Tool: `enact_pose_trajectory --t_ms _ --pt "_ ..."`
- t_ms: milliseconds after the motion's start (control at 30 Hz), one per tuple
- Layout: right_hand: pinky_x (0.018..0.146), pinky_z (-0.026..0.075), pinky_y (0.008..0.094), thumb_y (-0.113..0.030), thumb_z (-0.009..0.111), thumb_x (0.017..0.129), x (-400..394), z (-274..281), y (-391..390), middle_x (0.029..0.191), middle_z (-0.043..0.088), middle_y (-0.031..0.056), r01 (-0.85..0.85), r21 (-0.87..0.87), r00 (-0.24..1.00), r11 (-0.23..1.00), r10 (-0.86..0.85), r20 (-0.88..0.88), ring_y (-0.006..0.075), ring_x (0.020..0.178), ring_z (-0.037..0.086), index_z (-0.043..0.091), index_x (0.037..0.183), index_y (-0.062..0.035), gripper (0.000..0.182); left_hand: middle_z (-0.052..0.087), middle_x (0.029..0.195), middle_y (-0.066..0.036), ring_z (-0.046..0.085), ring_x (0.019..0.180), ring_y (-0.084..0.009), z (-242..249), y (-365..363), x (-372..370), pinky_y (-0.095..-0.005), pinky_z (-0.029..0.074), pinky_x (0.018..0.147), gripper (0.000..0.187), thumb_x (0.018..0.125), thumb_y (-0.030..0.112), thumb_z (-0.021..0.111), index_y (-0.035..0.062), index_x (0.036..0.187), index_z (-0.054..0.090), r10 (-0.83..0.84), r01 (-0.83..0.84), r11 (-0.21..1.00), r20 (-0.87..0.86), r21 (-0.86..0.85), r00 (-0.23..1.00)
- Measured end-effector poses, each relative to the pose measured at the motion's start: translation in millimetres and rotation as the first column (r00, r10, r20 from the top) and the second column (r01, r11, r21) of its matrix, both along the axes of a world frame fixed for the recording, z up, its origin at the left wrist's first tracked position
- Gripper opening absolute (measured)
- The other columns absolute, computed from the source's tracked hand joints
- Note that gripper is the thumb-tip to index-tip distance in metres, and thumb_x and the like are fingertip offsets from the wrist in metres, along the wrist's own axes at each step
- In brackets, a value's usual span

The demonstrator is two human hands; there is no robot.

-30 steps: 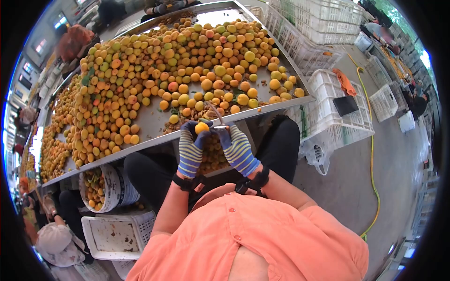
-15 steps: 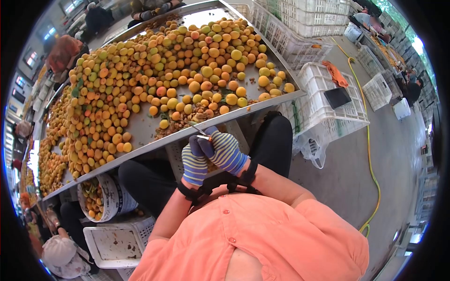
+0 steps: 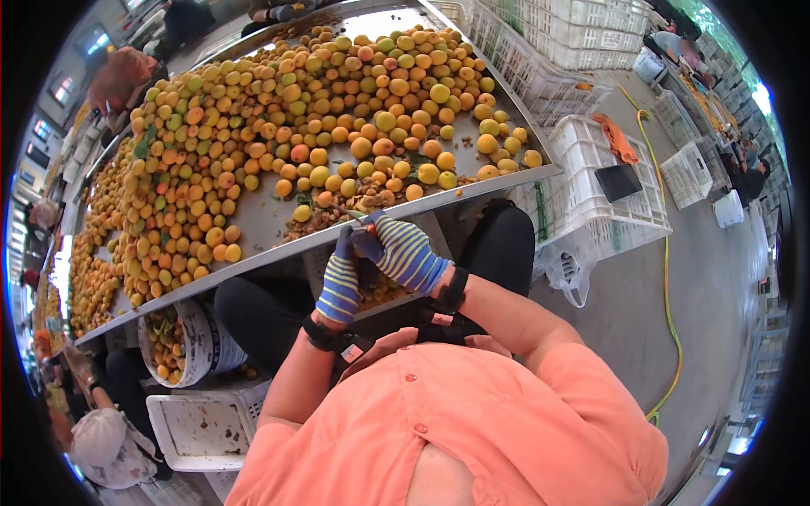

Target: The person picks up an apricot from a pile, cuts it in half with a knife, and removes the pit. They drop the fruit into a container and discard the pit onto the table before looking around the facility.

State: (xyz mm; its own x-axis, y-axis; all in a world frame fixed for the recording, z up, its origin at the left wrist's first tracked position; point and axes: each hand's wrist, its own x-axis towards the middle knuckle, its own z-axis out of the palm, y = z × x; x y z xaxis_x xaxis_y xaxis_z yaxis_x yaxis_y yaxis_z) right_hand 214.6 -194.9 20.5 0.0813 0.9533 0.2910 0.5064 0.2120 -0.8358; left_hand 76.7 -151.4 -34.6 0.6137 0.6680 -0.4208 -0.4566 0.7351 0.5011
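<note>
Both my hands wear blue-and-yellow striped gloves with dark fingers, and they meet just below the near edge of a metal sorting table (image 3: 278, 255). My right hand (image 3: 407, 253) is closed around a small metal-bladed tool (image 3: 354, 214) with a bit of orange at its handle; the exact kind is not clear. My left hand (image 3: 339, 282) is curled against the right one, and whatever its fingers hold is hidden. Above them, many yellow-orange apricots (image 3: 287, 93) cover the table. A brownish heap of fruit scraps (image 3: 325, 226) lies by the rim, close to the tool.
Below left stand a white bucket (image 3: 198, 341) of fruit and a white tray (image 3: 202, 432). At right, an upturned white crate (image 3: 574, 202) bears a dark flat object (image 3: 618, 181) and an orange cloth (image 3: 616, 139). A yellow hose (image 3: 666, 287) crosses the floor. Other people sit around.
My hands have parted slightly at the wrists, the left tilting lower. The tool now points up toward the scraps, its blade less visible. The whole view has shifted a little.
</note>
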Motion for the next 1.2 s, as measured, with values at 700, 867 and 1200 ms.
enact_pose_trajectory --t_ms 700,867,1200 --pt "0.057 0.043 0.0216 -0.021 0.059 0.089 -30 -3 -9 0.075 0.058 -0.0011 0.026 -0.211 0.572 0.977 -0.188 -0.799 0.0042 0.066 0.048 0.058 0.093 -0.0011 0.020 0.053 0.089 -0.001 0.048 0.081 -0.0064 40 -45 19 -0.0216 0.042 0.071 0.032 0.097 0.039 0.046 0.0076 0.104 0.049 0.571 -0.088 0.541 -0.289 0.837 0.768" --pt "0.051 0.046 0.0207 -0.028 0.059 0.089 -12 26 -19 0.077 0.060 0.0002 -0.216 -0.348 0.254 0.912 -0.292 -0.922 0.0067 0.063 0.057 0.061 0.089 -0.0071 0.021 0.056 0.087 -0.002 0.053 0.076 -0.0098 35 -28 21 -0.0239 0.045 0.068 0.036 0.095 0.042 0.048 0.0077 0.106 0.049 0.491 -0.327 0.735 -0.133 0.595 0.861" --pt "0.067 0.051 0.0380 -0.036 0.069 0.079 -14 -14 -15 0.083 0.065 0.0163 0.033 0.011 0.999 0.999 -0.033 0.010 0.0335 0.080 0.064 0.055 0.117 -0.0071 0.050 0.058 0.117 -0.012 0.054 0.109 -0.0271 15 -7 -4 -0.0401 0.040 0.100 0.042 0.097 0.038 0.040 0.0043 0.118 0.052 0.250 -0.224 0.968 0.333 -0.117 0.909"
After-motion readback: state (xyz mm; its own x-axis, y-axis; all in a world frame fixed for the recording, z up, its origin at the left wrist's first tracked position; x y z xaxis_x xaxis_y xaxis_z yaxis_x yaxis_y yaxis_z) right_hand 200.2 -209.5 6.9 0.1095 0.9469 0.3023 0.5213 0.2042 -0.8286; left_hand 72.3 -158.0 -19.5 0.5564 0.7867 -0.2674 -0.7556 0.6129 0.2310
